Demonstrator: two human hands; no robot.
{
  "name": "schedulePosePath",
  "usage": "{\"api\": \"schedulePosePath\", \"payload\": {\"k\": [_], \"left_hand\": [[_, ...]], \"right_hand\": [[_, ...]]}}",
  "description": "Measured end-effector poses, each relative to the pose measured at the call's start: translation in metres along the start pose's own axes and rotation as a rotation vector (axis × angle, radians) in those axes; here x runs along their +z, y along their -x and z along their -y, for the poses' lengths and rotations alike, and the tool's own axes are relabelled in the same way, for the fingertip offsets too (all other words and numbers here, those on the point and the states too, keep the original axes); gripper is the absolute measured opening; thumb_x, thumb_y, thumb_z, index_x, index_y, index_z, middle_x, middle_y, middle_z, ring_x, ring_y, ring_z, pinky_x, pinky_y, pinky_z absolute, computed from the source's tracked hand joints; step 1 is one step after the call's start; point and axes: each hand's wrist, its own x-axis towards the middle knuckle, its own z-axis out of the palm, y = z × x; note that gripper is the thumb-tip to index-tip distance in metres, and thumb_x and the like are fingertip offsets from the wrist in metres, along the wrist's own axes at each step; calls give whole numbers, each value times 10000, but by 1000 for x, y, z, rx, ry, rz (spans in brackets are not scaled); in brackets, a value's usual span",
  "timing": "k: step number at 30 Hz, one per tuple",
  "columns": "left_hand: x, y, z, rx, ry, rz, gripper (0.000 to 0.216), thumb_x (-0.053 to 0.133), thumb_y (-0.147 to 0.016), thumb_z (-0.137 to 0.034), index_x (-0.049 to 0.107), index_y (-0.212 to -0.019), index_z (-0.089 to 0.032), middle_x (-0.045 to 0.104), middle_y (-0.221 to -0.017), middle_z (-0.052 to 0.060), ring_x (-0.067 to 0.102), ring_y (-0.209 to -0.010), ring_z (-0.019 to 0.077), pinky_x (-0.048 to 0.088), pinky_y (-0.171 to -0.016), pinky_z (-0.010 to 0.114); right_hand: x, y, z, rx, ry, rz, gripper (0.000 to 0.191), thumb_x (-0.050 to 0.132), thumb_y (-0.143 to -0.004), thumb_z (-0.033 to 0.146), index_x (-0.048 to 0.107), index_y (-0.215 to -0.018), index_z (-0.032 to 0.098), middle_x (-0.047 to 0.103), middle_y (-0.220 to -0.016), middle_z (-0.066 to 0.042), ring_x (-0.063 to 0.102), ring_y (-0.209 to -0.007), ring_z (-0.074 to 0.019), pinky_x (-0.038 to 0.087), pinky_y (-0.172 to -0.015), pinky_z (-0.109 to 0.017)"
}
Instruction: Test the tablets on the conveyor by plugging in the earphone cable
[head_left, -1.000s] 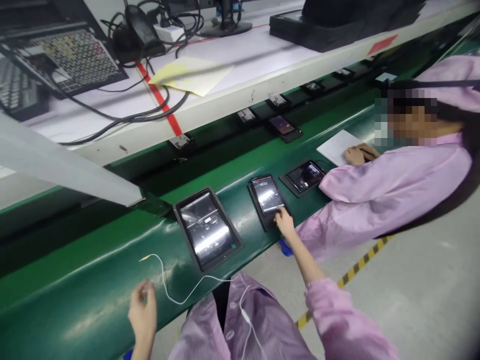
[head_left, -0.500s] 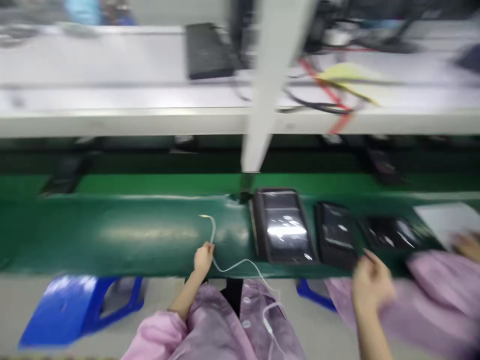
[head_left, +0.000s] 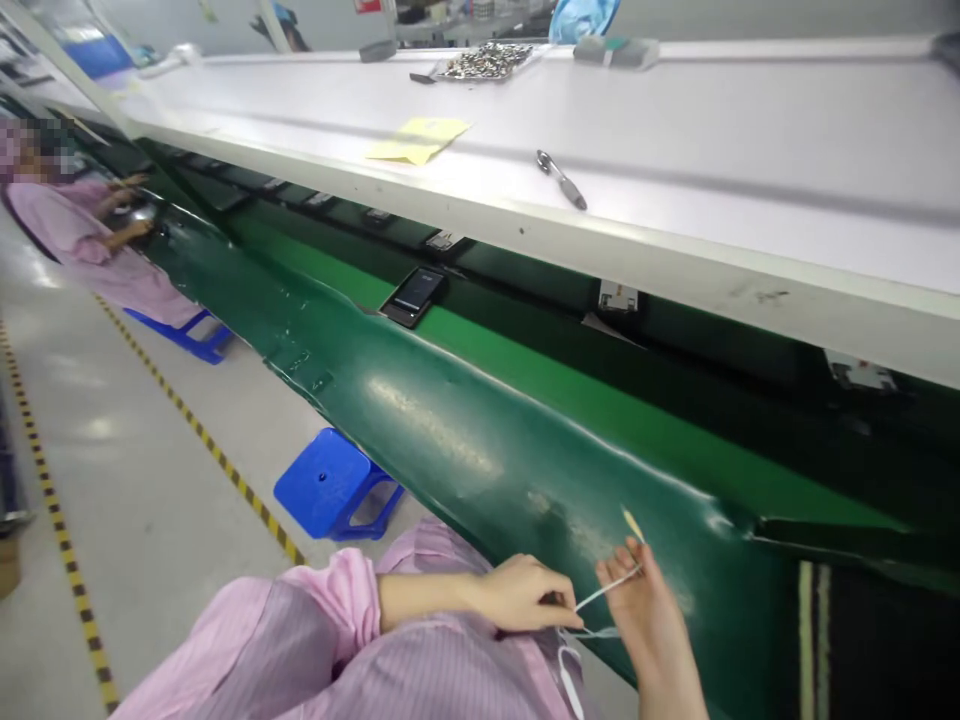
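Note:
A thin white cable (head_left: 606,590) stretches between my two hands, low over my lap at the edge of the green bench mat. My left hand (head_left: 525,594) is closed in a pinch on it. At the other end, my right hand (head_left: 651,620) grips the cable between thumb and fingers, palm turned toward me. Above its fingertips sticks out a pale yellow, pointed tip (head_left: 633,524). More cable hangs below the left hand, with a thicker white piece (head_left: 570,684) on it against my striped pink coat.
A phone-like device (head_left: 414,296) lies at the mat's far edge. Several board-like parts (head_left: 618,296) rest in the dark channel under the white shelf (head_left: 712,150), which carries a pen (head_left: 561,180). A blue stool (head_left: 322,482) stands left; a co-worker (head_left: 82,220) sits farther along.
The view has swung left, so the large devices nearby have left it. My right hand has come over to the cable and taken hold of it near the tip.

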Motion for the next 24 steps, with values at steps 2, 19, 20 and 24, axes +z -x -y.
{"api": "schedulePosePath", "payload": {"k": [2, 19, 20, 24], "left_hand": [[-11, 9, 12, -34, -4, -16, 131, 734, -842, -308, 710, -797, -187, 755, -771, -11, 689, -699, 112, 405, -604, 160], [-326, 29, 167, -491, -206, -650, 300, 586, -948, -387, 624, -1117, -142, 666, -1102, 71, 661, -963, 209, 546, -868, 422], [-363, 22, 176, -526, -253, -680, 317, 584, -945, -397, 614, -1132, -143, 658, -1123, 80, 654, -994, 219, 538, -885, 438], [-481, -21, 197, -635, -485, -727, 564, 596, -801, -529, 591, -1116, -62, 644, -1153, 216, 564, -1168, 462, 475, -914, 607]], "right_hand": [[19, 5, 8, -60, -35, -20, 427, 847, -626, 517, 608, -801, 209, 426, -583, 84, 374, -444, -78, 483, -543, -280], [61, -24, -119, -405, 447, -385, 683, 588, -733, 790, 634, -974, 152, 566, -693, -14, 466, -512, -126, 407, -453, -264], [72, -36, -137, -427, 506, -425, 720, 523, -742, 828, 632, -954, 149, 564, -654, -10, 469, -481, -129, 413, -442, -267], [135, -78, -190, -499, 568, -654, 701, 462, -765, 835, 665, -857, 170, 589, -567, -13, 529, -441, -165, 418, -419, -272]]}}
